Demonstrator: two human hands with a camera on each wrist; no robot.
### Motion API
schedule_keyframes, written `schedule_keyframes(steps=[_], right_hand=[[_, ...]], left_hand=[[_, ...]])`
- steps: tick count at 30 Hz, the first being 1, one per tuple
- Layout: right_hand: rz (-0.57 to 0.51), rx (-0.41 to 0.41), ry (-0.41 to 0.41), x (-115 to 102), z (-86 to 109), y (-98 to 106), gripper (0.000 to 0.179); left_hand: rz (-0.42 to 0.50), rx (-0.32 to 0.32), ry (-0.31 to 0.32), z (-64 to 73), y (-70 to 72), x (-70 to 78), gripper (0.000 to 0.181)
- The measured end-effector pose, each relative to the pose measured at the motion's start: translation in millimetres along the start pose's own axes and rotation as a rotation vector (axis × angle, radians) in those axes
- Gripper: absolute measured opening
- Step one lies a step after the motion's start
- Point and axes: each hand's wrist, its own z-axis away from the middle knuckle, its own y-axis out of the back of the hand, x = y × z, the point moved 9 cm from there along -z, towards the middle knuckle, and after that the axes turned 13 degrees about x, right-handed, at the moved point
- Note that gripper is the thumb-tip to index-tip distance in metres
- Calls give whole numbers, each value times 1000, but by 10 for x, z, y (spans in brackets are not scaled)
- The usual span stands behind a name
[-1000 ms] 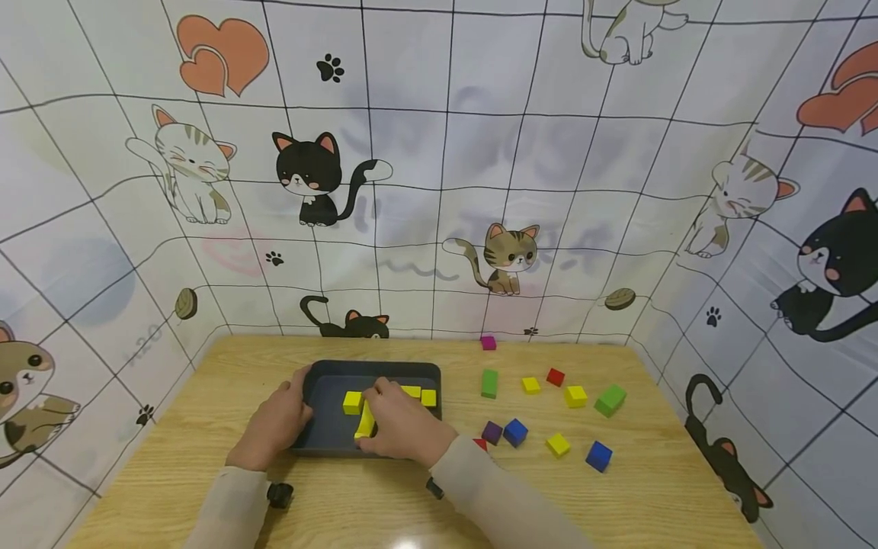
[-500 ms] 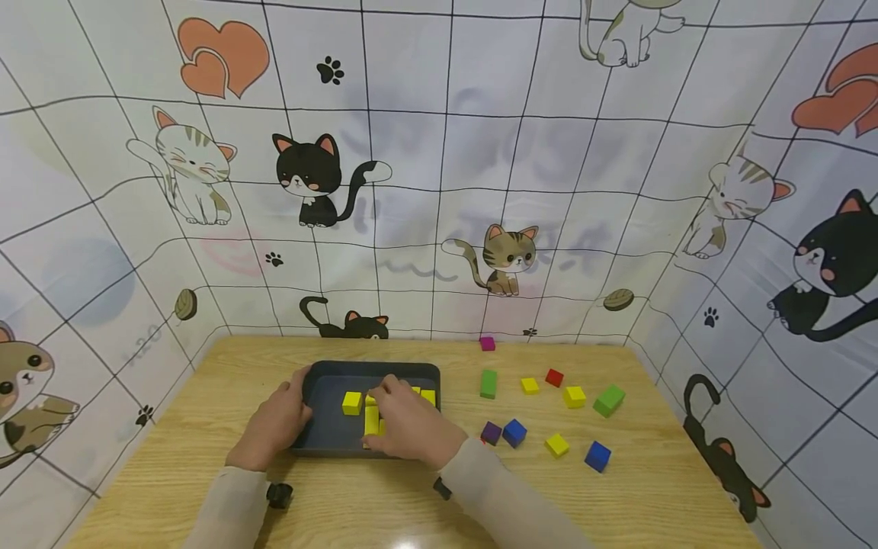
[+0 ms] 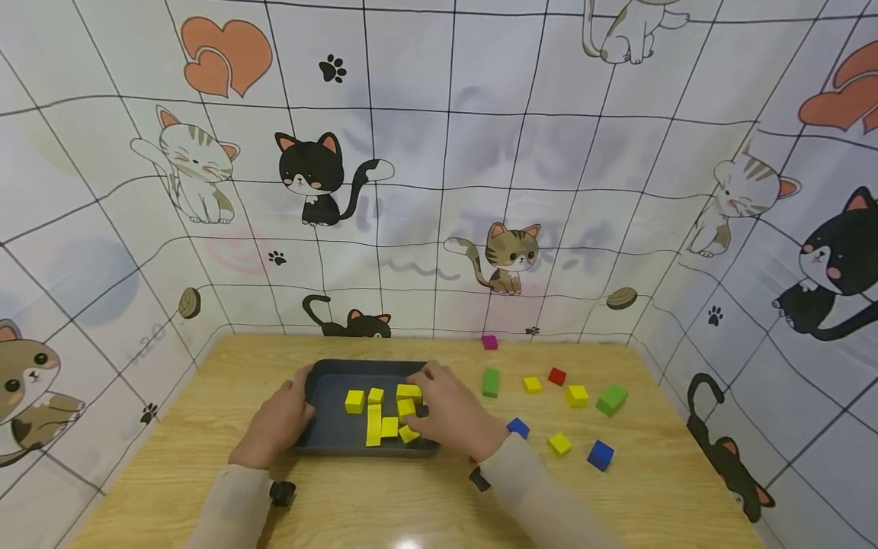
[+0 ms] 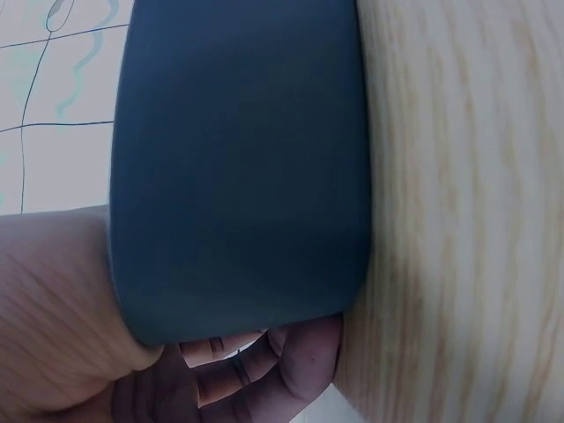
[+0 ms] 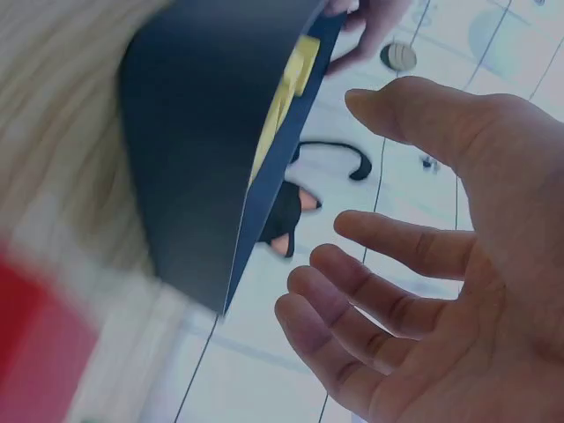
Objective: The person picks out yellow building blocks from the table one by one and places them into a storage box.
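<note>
In the head view my left hand [image 3: 274,419] grips the left end of a dark grey tray [image 3: 325,431]. The left wrist view shows the tray's end wall [image 4: 247,176] with curled fingers [image 4: 308,357] behind it. Several yellow blocks lie in the tray, among them a cube [image 3: 354,402] on the left and a long block [image 3: 373,425] beside a small cube [image 3: 389,427]. Over the tray's right end hovers my right hand [image 3: 459,415], partly covering the blocks there. The right wrist view shows this hand [image 5: 441,256] with thumb and fingers spread apart, holding nothing.
Right of the tray, loose blocks lie on the wooden table [image 3: 329,503]: green [image 3: 490,383], yellow [image 3: 577,396], red [image 3: 557,376], blue [image 3: 600,455] and magenta [image 3: 490,343]. My right forearm [image 3: 535,488] covers part of that side. A cat-print cloth [image 3: 411,168] surrounds the table.
My right hand has straightened the long yellow block, let go of it and moved right to the tray's end. More yellow blocks now show. The left hand has stayed on the tray.
</note>
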Motion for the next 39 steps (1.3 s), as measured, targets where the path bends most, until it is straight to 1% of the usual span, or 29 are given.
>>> schedule_keyframes(steps=[2, 3, 4, 6, 9, 10, 15, 19, 22, 25, 27, 30, 32, 35, 39], right_hand=[[-24, 3, -42, 134, 11, 64, 67], [-33, 7, -64, 206, 15, 99, 67], [-34, 12, -89, 287, 22, 134, 66], [-41, 28, -132, 453, 36, 230, 65], [-11, 59, -172, 714, 51, 378, 64], [8, 67, -179, 803, 58, 423, 65], [64, 93, -204, 1267, 81, 562, 64], [94, 79, -229, 1626, 142, 582, 60], [104, 65, -237, 1813, 209, 593, 56], [90, 47, -249, 1942, 274, 588, 55], [69, 28, -274, 2008, 308, 572, 57], [53, -4, -309, 2073, 337, 545, 57], [44, -26, -323, 2095, 344, 522, 54], [39, -43, -318, 2099, 336, 492, 47], [38, -40, -278, 2062, 312, 477, 36]], left_hand=[[8, 10, 0, 5, 9, -16, 75], [0, 31, -11, -3, -8, -46, 76], [1, 39, -15, -4, -3, -50, 75], [7, 46, -19, -4, 7, -45, 75], [8, 37, -9, -3, 22, -35, 75], [17, 18, 7, 3, 43, -12, 75], [-1, -1, 31, -6, 61, -9, 76], [-1, -6, 22, -30, 32, -12, 76], [1, -6, 15, -32, -3, -9, 75], [-1, -5, 17, -24, -27, -6, 75], [-1, -3, 23, -16, -27, -8, 75], [5, 2, 23, -12, -17, 8, 76], [7, 6, 19, -14, -9, 19, 76], [2, 8, 15, -13, 4, 26, 75], [1, 11, 8, -9, 31, 39, 75]])
